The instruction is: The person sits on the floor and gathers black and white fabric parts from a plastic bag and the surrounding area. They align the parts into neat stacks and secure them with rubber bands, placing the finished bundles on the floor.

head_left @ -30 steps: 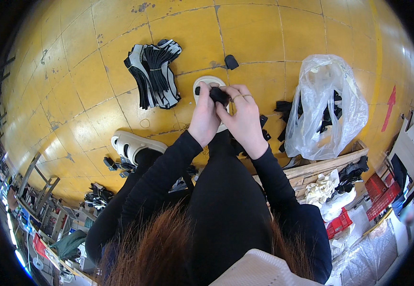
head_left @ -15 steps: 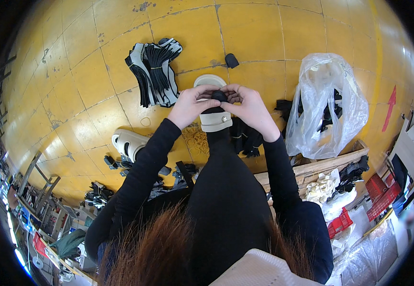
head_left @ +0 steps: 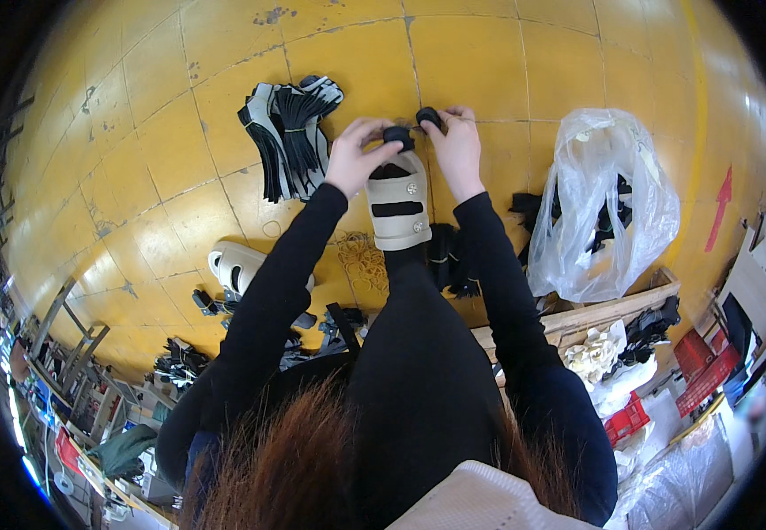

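In the head view, your left hand (head_left: 354, 159) pinches a small black pad (head_left: 399, 137) between thumb and fingers. Your right hand (head_left: 458, 152) has its fingers narrowed on another black piece (head_left: 429, 117), just beyond and right of the left fingertips. Nearer you than the fingers sits a beige shoe (head_left: 398, 193). Both pieces look light and softly bendable; their side edges seem best to grip.

Past the left hand (head_left: 363, 157) and right hand (head_left: 455, 152), the floor (head_left: 475, 57) is giving lots of room. Strips (head_left: 284, 146) are blocking the left hand's left side. A shoe (head_left: 399, 225) is filling space between the arms (head_left: 290, 269). More floor is showing between the right hand and a bag (head_left: 577, 238).
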Motion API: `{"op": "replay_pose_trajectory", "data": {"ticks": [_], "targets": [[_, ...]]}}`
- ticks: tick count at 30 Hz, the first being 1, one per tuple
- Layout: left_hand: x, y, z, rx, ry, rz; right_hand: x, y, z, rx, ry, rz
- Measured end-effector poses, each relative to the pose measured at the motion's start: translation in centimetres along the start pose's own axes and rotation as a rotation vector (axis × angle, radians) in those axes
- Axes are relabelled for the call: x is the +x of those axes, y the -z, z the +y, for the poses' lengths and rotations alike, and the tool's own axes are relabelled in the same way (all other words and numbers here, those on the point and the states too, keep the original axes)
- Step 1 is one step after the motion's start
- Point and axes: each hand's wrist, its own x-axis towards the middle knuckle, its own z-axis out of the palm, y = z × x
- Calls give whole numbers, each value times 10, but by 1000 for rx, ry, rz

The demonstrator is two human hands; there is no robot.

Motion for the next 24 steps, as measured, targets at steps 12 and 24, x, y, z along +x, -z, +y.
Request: {"op": "replay_pose_trajectory", "data": {"ticks": [12, 24], "targets": [[32, 24, -24, 537, -298, -138, -10, -14, -5, 113, 33, 103], [22, 24, -10, 828, -521, -97, 41, -28, -15, 180, 420, -229]]}}
